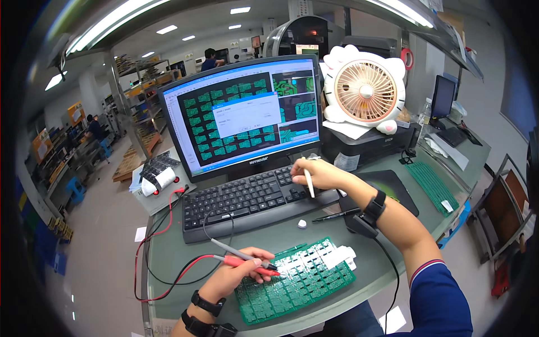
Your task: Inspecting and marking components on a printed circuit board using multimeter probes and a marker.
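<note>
My left hand (238, 272) is closed around a red test probe (241, 262) and a grey-and-black test probe (230, 248). Their tips are over the left part of a green circuit board panel (292, 297); whether they touch it I cannot tell. A white label-like piece (337, 257) lies across the panel's right end. Over the right end of the black keyboard (241, 202) is my right hand (320, 173), its fingers bent down at the number keys. It grips a slim white pen-like stick (309, 182) that points toward me.
Behind the keyboard stands a monitor (252, 157). Right of it, a white fan (365, 92) sits on a black printer (370, 149). A mouse pad (387, 191), a black pen (335, 215) and another green board panel (429, 185) lie rightward. Red and black leads (174, 283) loop at left.
</note>
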### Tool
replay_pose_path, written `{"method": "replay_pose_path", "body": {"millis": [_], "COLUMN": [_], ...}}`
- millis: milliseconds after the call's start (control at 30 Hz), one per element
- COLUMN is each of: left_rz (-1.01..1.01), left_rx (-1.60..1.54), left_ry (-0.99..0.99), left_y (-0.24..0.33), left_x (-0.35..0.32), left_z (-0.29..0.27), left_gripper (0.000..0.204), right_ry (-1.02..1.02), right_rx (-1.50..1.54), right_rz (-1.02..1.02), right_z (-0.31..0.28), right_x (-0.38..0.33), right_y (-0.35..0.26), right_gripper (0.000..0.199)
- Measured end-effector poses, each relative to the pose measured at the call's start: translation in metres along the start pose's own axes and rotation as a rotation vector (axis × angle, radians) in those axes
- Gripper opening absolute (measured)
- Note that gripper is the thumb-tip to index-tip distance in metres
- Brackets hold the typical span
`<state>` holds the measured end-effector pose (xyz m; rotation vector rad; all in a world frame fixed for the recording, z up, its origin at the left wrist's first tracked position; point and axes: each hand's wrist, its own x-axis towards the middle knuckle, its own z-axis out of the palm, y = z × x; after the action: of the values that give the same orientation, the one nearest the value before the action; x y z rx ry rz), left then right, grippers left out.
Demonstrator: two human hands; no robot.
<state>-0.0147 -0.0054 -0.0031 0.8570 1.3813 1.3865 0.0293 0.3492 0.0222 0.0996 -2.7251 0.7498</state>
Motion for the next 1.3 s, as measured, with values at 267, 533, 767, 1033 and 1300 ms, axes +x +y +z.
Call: {"method": "replay_pose_path", "body": {"millis": [267, 533, 767, 1033, 1300], "left_rz": [-0.009, -0.006, -0.016, 0.017, 0.027], "left_rx": [0.014, 0.027, 0.023, 0.051, 0.039], "left_ry": [0.02, -0.011, -0.018, 0.029, 0.069], "left_y": [0.001, -0.001, -0.003, 0.003, -0.002], "left_x": [0.002, -0.001, -0.002, 0.003, 0.004], "left_z": [-0.005, -0.002, 0.001, -0.002, -0.004], "left_gripper": [0.032, 0.031, 0.031, 0.031, 0.031], "right_ry": [-0.075, -0.066, -0.16, 0.15, -0.012], "right_rx": [-0.021, -0.215, -0.228, -0.083, 0.06], "right_rz": [-0.025, -0.041, 0.056, 0.136, 0.189], "right_z": [0.024, 0.041, 0.032, -0.014, -0.003], "right_x": [0.044, 0.056, 0.045, 0.006, 0.016], "right_y": [-0.007, -0.009, -0.012, 0.038, 0.002], "right_gripper": [0.026, 0.022, 0.027, 0.023, 0.023]}}
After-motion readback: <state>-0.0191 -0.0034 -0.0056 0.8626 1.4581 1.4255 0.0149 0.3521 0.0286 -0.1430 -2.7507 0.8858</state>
